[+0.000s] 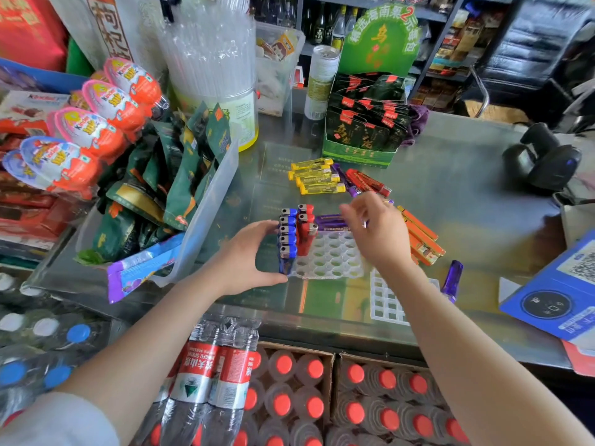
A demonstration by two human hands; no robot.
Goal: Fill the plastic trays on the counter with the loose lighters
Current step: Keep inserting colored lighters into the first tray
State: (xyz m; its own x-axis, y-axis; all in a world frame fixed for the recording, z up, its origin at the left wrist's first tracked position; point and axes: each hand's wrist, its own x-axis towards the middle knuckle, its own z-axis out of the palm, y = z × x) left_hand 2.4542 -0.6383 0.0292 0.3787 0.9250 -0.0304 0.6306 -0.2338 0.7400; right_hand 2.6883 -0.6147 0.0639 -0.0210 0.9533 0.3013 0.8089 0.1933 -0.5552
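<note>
Left hand (249,255): fingers spread wide, thumb and fingertips bracing the white lighter tray (328,257) beside its blue lighters (287,239). Right hand (376,233): fingers loosely curled and blurred above the tray; whether they hold anything cannot be told.

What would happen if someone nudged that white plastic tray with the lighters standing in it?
The white tray looks thin and mostly holes, so probably light and a bit flexible. Its blue lighters and red lighters crowd the left side, so it may slide or tip unevenly. That may be why the left hand braces that edge. The upright lighters could topple if jolted.
</note>
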